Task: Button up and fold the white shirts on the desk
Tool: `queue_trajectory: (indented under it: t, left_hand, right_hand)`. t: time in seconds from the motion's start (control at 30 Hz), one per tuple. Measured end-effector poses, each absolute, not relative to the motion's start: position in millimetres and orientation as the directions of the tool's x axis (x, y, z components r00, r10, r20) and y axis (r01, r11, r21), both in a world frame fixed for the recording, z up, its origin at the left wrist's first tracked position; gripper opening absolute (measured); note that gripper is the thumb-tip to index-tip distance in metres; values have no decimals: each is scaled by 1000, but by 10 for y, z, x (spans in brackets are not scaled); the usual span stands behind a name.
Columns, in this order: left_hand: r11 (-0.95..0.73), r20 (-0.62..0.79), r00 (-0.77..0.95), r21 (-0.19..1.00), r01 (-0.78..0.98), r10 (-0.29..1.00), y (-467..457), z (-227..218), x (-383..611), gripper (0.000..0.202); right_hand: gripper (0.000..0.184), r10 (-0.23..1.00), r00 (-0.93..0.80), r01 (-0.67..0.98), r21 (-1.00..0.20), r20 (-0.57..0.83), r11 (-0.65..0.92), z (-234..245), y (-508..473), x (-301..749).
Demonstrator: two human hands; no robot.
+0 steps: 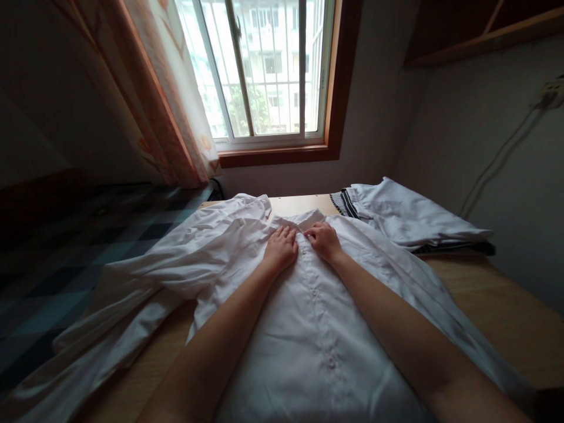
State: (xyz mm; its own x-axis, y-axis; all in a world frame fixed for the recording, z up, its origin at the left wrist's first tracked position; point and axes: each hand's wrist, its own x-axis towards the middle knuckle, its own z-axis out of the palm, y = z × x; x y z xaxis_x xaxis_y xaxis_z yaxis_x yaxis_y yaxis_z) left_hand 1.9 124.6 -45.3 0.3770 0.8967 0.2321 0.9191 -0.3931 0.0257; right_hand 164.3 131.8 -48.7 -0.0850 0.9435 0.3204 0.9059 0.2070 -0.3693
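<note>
A white button-up shirt lies front-up on a wooden table, its collar toward the window and one sleeve trailing off to the left. My left hand rests on the shirt just below the collar, fingers curled down onto the cloth. My right hand is beside it, fingers pinched on the shirt's placket near the top button. The two hands almost touch at the shirt's centre line.
A folded white garment with dark striped trim lies at the table's far right. A bed with a dark checked cover stands to the left. Behind the table are a window, a curtain and a wall cable.
</note>
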Motion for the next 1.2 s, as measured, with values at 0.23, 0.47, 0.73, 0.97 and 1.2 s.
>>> queue_trajectory:
  t: [0.23,0.47,0.73,0.97,1.2]
  left_hand:
    - [-387,175,377,23,922,909,1251,-427,15,51]
    - [-396,205,382,33,917,901,1262,-451,5,50]
    - [-411,260,402,-20,911,878,1292,-475,3,49]
    - [-350,289,348,-47,935,892,1407,-336,156,40]
    - [-253,303,229,41,967,925,1600,-430,147,36]
  right_hand:
    - [29,938,-76,913,-355,338,202,-480,1299,1622]
    - [30,932,-154,906,-329,329,266,-540,1355,1580]
    - [47,971,-139,939,-286,197,192,-593,1392,1563]
    - [57,990,-132,948,-285,41,138,-516,1407,1532]
    - [58,992,-122,945,-305,-8,114,-469,1421,1521]
